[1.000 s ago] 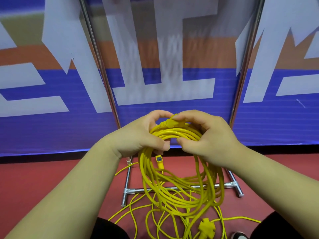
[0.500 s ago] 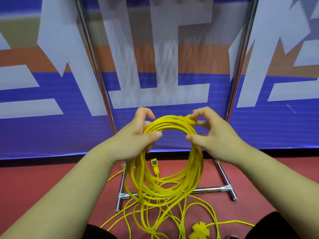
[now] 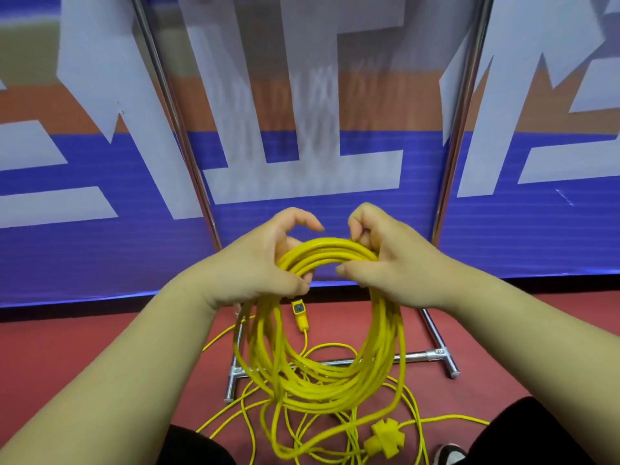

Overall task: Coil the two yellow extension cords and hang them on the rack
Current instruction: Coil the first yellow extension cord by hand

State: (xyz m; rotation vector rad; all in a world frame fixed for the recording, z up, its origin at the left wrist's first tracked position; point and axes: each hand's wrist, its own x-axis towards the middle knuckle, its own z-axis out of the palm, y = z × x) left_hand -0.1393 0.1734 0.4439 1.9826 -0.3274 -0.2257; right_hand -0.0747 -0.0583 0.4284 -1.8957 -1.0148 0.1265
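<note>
A coil of yellow extension cord (image 3: pixel 322 380) hangs in front of me, held at its top by both hands. My left hand (image 3: pixel 261 263) grips the bundle on the left of the top, thumb over the strands. My right hand (image 3: pixel 385 260) grips it on the right, fingers curled round the strands. A yellow socket end (image 3: pixel 299 313) dangles inside the loop. More loose yellow cord (image 3: pixel 241 417) lies on the red floor below, with a yellow multi-way socket (image 3: pixel 384 437). The metal rack (image 3: pixel 449 182) stands right behind the coil.
The rack's two chrome uprights rise left (image 3: pixel 174 129) and right of the hands, and its base bar (image 3: pixel 416 357) rests on the red floor. A blue, white and orange banner wall (image 3: pixel 100 246) stands behind. My shoe (image 3: pixel 448 454) shows at the bottom right.
My hands have shifted along the top of the coil, the right hand now wrapping the strands and hiding the plug it pinched. The coil hangs a little rounder; the view has tilted slightly.
</note>
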